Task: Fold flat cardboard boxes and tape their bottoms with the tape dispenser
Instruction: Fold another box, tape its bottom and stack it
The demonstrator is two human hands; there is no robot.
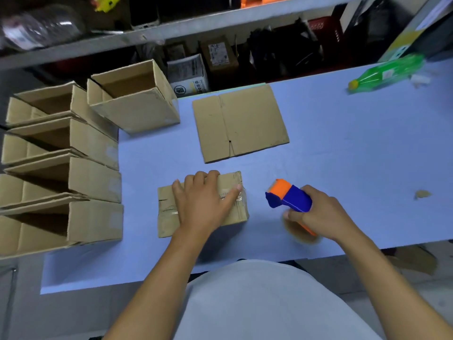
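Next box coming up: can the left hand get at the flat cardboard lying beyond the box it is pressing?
Probably yes: bare table lies between the left hand and the flat cardboard, nothing in the way.

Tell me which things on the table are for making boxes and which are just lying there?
For the job: box under the left hand, tape dispenser in the right hand, flat cardboard, finished boxes.
Just lying about: green bottle, cardboard scrap.

We see folded boxes (61, 168) stacked along the bench's (343, 143) left edge, a flat box (240, 123) toward its far edge, a taped box (169, 212) near its front edge, the tape dispenser (289, 197) just right of it, and a bottle (384, 72) at the far right corner.
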